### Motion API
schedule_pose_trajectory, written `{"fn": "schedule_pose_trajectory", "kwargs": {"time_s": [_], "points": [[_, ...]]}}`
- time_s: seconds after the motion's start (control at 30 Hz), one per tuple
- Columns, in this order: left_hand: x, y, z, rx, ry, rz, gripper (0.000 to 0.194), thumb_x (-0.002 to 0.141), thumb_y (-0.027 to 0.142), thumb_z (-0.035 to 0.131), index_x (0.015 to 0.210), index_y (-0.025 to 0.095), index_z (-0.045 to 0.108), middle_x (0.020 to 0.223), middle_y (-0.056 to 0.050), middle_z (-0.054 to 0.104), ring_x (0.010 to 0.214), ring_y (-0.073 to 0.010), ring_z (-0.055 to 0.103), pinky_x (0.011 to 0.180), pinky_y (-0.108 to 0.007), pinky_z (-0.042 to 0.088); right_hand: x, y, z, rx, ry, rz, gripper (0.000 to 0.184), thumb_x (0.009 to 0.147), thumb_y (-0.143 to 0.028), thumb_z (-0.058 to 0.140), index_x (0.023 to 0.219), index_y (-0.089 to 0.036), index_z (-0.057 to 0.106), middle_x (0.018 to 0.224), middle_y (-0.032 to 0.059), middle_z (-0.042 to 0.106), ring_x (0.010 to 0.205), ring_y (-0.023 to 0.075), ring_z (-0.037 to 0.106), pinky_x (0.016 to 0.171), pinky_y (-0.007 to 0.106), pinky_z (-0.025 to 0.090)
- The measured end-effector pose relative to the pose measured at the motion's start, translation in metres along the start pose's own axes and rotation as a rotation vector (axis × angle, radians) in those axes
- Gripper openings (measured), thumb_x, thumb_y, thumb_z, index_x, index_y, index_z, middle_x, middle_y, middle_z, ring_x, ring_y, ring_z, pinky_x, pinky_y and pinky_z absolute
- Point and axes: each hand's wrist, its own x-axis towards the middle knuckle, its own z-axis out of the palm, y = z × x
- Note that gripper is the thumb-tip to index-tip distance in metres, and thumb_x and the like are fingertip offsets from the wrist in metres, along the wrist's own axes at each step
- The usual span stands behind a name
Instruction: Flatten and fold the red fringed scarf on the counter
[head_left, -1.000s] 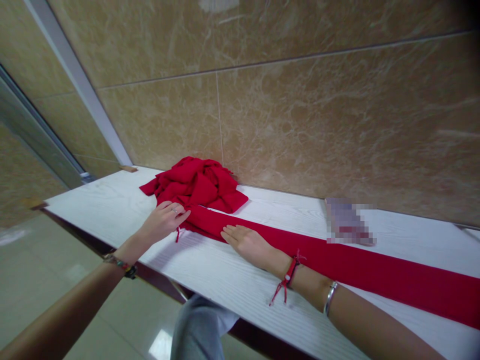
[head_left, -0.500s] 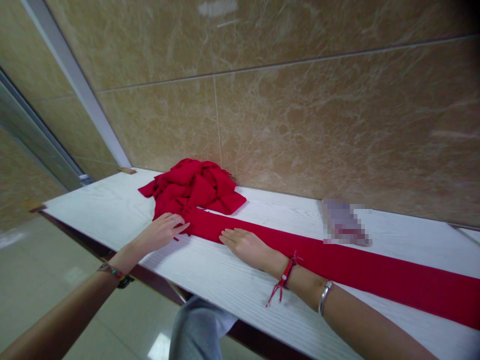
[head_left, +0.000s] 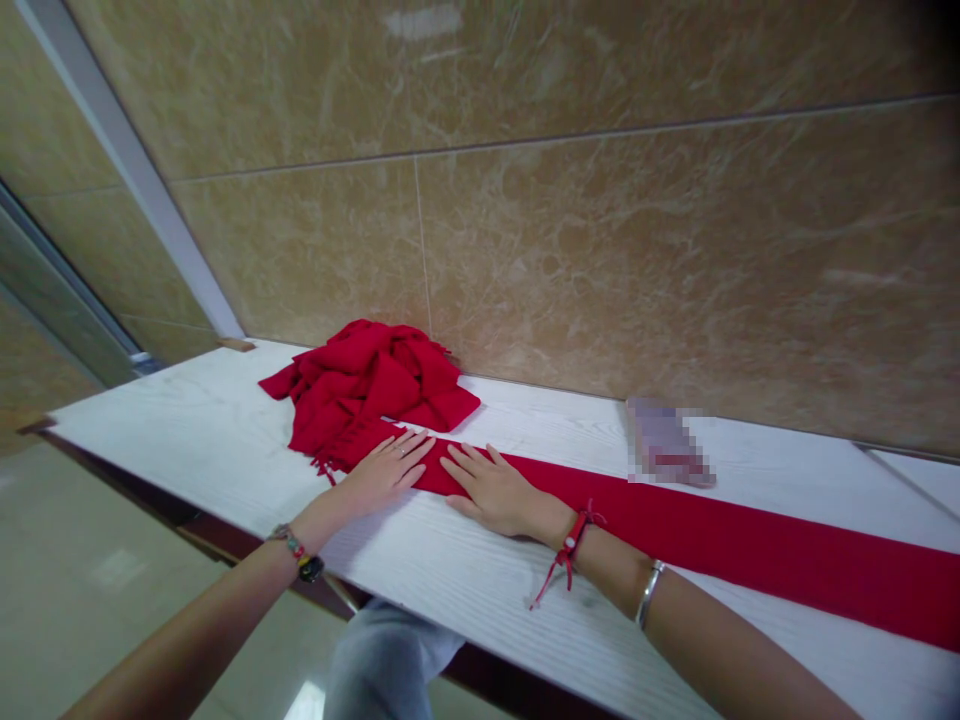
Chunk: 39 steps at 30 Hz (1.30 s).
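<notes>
A long red scarf (head_left: 697, 530) lies as a flat band along the white table (head_left: 420, 560), running out of view at the right. Its fringed end is at the left, by a crumpled heap of red cloth (head_left: 375, 375). My left hand (head_left: 386, 470) rests flat on the scarf near the fringe, fingers stretched out. Close beside it, my right hand (head_left: 495, 490) also lies palm down on the scarf with its fingers spread. Neither hand grips anything. Where the heap meets the fringed end, I cannot tell whether they are separate pieces.
A blurred-out flat object (head_left: 667, 440) lies on the table behind the scarf, at the right. A tan marbled wall (head_left: 600, 260) rises along the table's back edge. My knee (head_left: 390, 660) is under the front edge.
My left hand has moved right from the fringed end onto the scarf, close to my right hand, and lies flatter. My right hand's fingers have spread. The view has shifted slightly.
</notes>
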Motion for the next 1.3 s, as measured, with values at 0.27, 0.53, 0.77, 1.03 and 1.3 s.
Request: {"fn": "schedule_pose_trajectory", "kwargs": {"time_s": [0.27, 0.53, 0.77, 1.03, 1.3], "points": [[0.001, 0.004, 0.0, 0.06, -0.016, -0.083, 0.045, 0.089, 0.025, 0.025, 0.131, 0.012, 0.035, 0.137, -0.01, 0.035, 0.126, -0.0182, 0.03, 0.102, -0.038, 0.024, 0.006, -0.005, 0.003, 0.002, 0.04, 0.101, 0.061, 0.089, -0.046, 0.023, 0.133, -0.004, 0.028, 0.14, 0.0162, 0.026, 0.129, 0.0256, 0.019, 0.104, 0.049, 0.015], [-0.001, -0.004, 0.005, 0.04, -0.079, -0.112, 0.05, 0.087, 0.029, 0.018, 0.132, 0.013, 0.034, 0.136, -0.008, 0.036, 0.125, -0.0179, 0.032, 0.099, -0.036, 0.029, -0.111, 0.039, -0.02, -0.074, 0.025, 0.226, 0.056, 0.09, -0.041, 0.025, 0.134, -0.007, 0.028, 0.139, 0.0156, 0.027, 0.128, 0.0226, 0.022, 0.104, 0.043, 0.022], [0.033, 0.012, -0.003, 0.097, 0.005, -0.133, 0.045, 0.084, 0.024, 0.024, 0.12, 0.012, 0.049, 0.13, -0.013, 0.044, 0.121, -0.0268, 0.037, 0.096, -0.049, 0.029, -0.196, 0.063, -0.047, -0.159, 0.047, 0.422, 0.053, 0.09, -0.036, 0.029, 0.131, -0.003, 0.032, 0.137, 0.0186, 0.029, 0.128, 0.0246, 0.023, 0.103, 0.043, 0.025], [0.119, 0.143, -0.005, -0.119, -0.035, 0.04, 0.052, 0.088, 0.039, 0.025, 0.133, 0.015, 0.031, 0.139, -0.008, 0.031, 0.127, -0.0223, 0.027, 0.1, -0.041, 0.028, -0.171, 0.062, -0.034, -0.2, 0.131, 0.407, 0.054, 0.09, -0.04, 0.029, 0.13, -0.005, 0.033, 0.136, 0.0168, 0.034, 0.126, 0.0249, 0.028, 0.101, 0.044, 0.027], [0.113, 0.117, 0.019, -0.078, -0.051, 0.071, 0.052, 0.085, 0.034, 0.025, 0.133, 0.015, 0.033, 0.139, -0.006, 0.029, 0.128, -0.0252, 0.025, 0.099, -0.045, 0.029, -0.364, 0.141, -0.06, -0.566, -0.009, 0.528, 0.033, 0.09, -0.02, 0.033, 0.115, -0.01, 0.052, 0.13, 0.0218, 0.04, 0.123, 0.0305, 0.032, 0.089, 0.054, 0.036]]}}
